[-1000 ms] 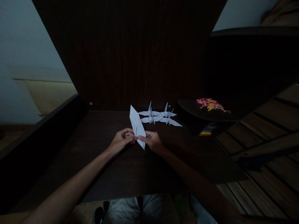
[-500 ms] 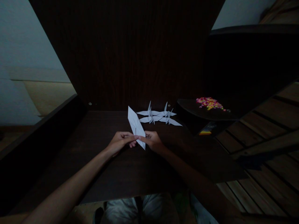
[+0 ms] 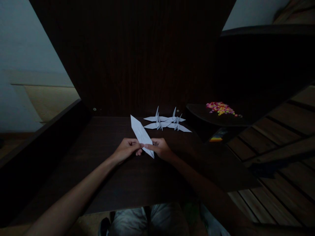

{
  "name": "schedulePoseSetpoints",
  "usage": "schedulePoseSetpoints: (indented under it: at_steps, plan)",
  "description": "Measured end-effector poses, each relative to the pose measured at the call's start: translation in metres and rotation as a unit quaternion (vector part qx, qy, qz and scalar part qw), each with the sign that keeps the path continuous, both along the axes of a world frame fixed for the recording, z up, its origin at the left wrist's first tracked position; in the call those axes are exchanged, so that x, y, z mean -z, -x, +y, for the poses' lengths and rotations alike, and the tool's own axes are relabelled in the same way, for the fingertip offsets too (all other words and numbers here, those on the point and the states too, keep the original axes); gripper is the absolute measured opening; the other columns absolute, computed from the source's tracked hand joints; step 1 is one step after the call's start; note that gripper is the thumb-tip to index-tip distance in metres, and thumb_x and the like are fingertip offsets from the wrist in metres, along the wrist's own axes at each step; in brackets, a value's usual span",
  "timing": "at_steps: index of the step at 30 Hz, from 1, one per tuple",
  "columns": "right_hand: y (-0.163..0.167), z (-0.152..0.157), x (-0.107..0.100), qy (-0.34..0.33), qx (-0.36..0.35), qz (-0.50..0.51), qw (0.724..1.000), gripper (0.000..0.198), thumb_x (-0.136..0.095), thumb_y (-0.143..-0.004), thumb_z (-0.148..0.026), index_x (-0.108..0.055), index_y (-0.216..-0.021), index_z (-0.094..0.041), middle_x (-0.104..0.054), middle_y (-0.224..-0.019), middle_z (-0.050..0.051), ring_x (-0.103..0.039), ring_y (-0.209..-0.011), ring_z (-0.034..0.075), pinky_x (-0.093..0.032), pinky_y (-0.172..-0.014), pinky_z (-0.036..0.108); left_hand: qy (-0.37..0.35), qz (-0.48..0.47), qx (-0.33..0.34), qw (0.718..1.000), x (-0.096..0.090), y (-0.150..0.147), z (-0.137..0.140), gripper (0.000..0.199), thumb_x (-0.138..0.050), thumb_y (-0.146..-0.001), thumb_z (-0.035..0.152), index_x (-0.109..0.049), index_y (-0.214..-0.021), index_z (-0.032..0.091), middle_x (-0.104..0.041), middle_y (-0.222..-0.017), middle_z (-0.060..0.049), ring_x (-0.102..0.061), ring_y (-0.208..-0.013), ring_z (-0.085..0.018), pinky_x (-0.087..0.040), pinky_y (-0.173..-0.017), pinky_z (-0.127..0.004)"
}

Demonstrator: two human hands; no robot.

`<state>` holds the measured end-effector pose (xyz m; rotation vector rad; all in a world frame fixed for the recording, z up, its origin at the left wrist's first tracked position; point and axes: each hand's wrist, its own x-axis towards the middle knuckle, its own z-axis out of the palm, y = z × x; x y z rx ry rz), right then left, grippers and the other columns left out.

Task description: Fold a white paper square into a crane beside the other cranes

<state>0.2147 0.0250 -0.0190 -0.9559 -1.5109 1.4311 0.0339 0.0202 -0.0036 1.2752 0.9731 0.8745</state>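
A long folded sheet of white paper (image 3: pixel 141 132) with pointed ends is held slantwise above the dark desk, its far tip toward the upper left. My left hand (image 3: pixel 128 149) pinches its left edge, thumb on top and fingers curled beneath. On the opposite side, my right hand (image 3: pixel 159 148) grips the paper with its thumb laid across the front. Both thumb tips nearly meet near the lower part of the sheet. Just beyond, several white origami cranes (image 3: pixel 157 125) stand close together with wings overlapping.
The dark wooden desk (image 3: pixel 110 190) has a tall back panel (image 3: pixel 137 59) and a raised left side board (image 3: pixel 49 134). A low corner shelf (image 3: pixel 199 113) at right carries a pile of small colourful pieces (image 3: pixel 220 108). Slatted wood (image 3: pixel 283 131) lies farther right.
The folded paper has tilted further, its far tip swinging left and slightly down. Both hands keep their hold in nearly the same place. The cranes have not moved.
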Motion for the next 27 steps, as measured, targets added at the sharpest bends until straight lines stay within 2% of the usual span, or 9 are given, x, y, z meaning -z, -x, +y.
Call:
schedulePoseSetpoints:
  at_steps: [8, 18, 27]
  plan:
    - [-0.0014, -0.0008, -0.0039, 0.047, -0.042, 0.020, 0.998, 0.026, -0.074, -0.064, -0.037, -0.068, -0.075, -0.013, -0.070, -0.071, 0.002, -0.062, -0.065, 0.017, -0.044, -0.061, 0.027, 0.010, 0.029, 0.010, 0.999, 0.0033, 0.0007, 0.0000, 0.017, -0.068, -0.065, 0.027, -0.063, -0.059, 0.012, -0.058, -0.048, 0.001, -0.048, -0.042, -0.008, -0.038, -0.044, -0.020]
    - [-0.0018, -0.0017, -0.0048, 0.034, -0.055, -0.023, 0.998, 0.024, -0.073, -0.065, -0.036, -0.069, -0.071, -0.013, -0.068, -0.066, 0.001, -0.060, -0.061, 0.015, -0.042, -0.057, 0.025, -0.010, 0.090, 0.025, 0.996, -0.0018, 0.0002, -0.0022, 0.020, -0.059, -0.062, 0.024, -0.058, -0.045, 0.014, -0.054, -0.041, 0.001, -0.044, -0.039, -0.007, -0.033, -0.043, -0.019]
    - [-0.0039, -0.0002, -0.0041, 0.031, -0.082, -0.025, 0.996, 0.022, -0.072, -0.066, -0.034, -0.070, -0.074, -0.014, -0.069, -0.069, 0.001, -0.060, -0.063, 0.015, -0.042, -0.058, 0.025, 0.025, 0.065, 0.030, 0.997, -0.0034, -0.0020, -0.0038, 0.017, -0.056, -0.059, 0.024, -0.056, -0.043, 0.015, -0.054, -0.040, 0.001, -0.046, -0.037, -0.008, -0.034, -0.041, -0.019]
